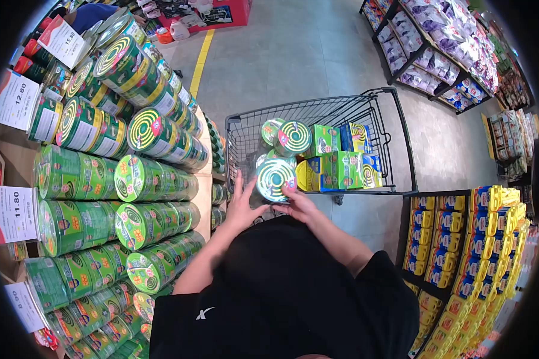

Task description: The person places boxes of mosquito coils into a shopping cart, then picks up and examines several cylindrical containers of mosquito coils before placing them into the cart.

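Observation:
A round can of mosquito coils [275, 179], with a green spiral on its pale lid, is between my two hands at the near side of the shopping cart [317, 106]. My right hand [299, 205] grips its lower right edge, the thumb on the lid's rim. Cupped along the left side is my left hand [244, 203], its thumb under the can and some fingers stretched upward. Behind it in the cart stand another coil can [294, 138], green boxes [348, 170], blue-and-yellow boxes [357, 136] and a yellow package [308, 175].
Stacks of green mosquito coil cans [156, 178] fill the left display, with price cards [16, 213] along its edge. At lower right, a shelf holds yellow-and-blue packages [485, 239]. Purple-and-white bags [428, 36] fill a rack at upper right. Grey floor [269, 60] runs beyond the cart.

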Action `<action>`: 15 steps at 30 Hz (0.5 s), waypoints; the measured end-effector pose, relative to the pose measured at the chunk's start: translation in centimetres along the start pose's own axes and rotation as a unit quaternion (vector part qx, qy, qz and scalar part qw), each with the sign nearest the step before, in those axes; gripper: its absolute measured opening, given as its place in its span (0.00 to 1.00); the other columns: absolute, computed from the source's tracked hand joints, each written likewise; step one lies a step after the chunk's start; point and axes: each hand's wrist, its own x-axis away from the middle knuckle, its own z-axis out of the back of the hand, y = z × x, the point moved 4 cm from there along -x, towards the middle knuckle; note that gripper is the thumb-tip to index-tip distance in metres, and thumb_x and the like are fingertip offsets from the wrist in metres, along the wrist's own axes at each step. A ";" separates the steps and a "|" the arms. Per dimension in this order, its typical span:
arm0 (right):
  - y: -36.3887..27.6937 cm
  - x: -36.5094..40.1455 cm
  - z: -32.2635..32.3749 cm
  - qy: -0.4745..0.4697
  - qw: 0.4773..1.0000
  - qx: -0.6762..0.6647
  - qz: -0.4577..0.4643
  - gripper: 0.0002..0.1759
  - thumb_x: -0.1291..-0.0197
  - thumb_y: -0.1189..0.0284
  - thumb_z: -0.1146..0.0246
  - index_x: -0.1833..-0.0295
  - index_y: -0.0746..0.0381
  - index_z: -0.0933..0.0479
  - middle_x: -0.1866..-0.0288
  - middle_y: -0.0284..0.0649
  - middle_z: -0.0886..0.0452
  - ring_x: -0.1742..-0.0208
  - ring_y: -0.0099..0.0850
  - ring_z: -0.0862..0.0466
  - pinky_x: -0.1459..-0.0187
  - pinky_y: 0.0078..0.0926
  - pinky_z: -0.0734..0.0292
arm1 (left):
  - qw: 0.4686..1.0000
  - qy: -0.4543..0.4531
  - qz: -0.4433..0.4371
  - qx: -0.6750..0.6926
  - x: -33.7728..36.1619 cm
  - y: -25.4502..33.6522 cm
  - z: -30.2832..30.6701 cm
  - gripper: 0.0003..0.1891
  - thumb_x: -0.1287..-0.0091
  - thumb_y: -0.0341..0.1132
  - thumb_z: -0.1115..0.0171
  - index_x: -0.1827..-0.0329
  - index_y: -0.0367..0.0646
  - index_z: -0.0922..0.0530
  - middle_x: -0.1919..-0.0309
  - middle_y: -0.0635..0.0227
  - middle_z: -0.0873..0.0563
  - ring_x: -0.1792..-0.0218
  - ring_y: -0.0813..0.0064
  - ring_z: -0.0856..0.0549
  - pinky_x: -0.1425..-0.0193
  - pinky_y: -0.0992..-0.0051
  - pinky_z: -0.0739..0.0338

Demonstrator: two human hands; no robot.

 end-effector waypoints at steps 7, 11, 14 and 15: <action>-2.8 -1.6 4.8 0.078 0.994 0.047 0.053 0.24 0.30 0.65 0.34 0.32 0.58 0.30 0.40 0.40 0.19 0.40 0.38 0.17 0.41 0.47 0.16 | 0.987 -0.059 0.100 0.114 -3.6 -5.6 -4.9 0.45 0.33 0.51 0.31 0.18 0.43 0.44 0.24 0.44 0.34 0.23 0.49 0.34 0.25 0.59 0.33; -3.4 -3.0 6.4 0.067 0.996 0.038 0.041 0.22 0.29 0.65 0.35 0.34 0.57 0.28 0.41 0.39 0.19 0.41 0.37 0.17 0.42 0.46 0.15 | 0.920 -0.131 0.192 0.316 -7.0 -9.2 -10.1 0.43 0.28 0.48 0.35 0.17 0.41 0.47 0.25 0.48 0.31 0.24 0.56 0.33 0.24 0.61 0.36; -4.1 -3.6 7.2 0.083 0.995 0.045 0.036 0.21 0.29 0.64 0.35 0.34 0.56 0.27 0.42 0.38 0.18 0.42 0.36 0.17 0.43 0.45 0.15 | 0.860 -0.182 0.287 0.380 -7.9 -5.7 -8.9 0.39 0.25 0.47 0.40 0.17 0.45 0.47 0.23 0.60 0.34 0.22 0.64 0.36 0.27 0.55 0.33; -4.4 -3.8 7.3 0.088 0.994 0.047 0.034 0.21 0.29 0.64 0.35 0.34 0.56 0.27 0.42 0.37 0.18 0.42 0.35 0.17 0.44 0.44 0.14 | 0.859 -0.186 0.285 0.384 -8.2 -5.2 -9.2 0.37 0.24 0.48 0.41 0.17 0.46 0.46 0.24 0.63 0.32 0.24 0.66 0.34 0.29 0.55 0.32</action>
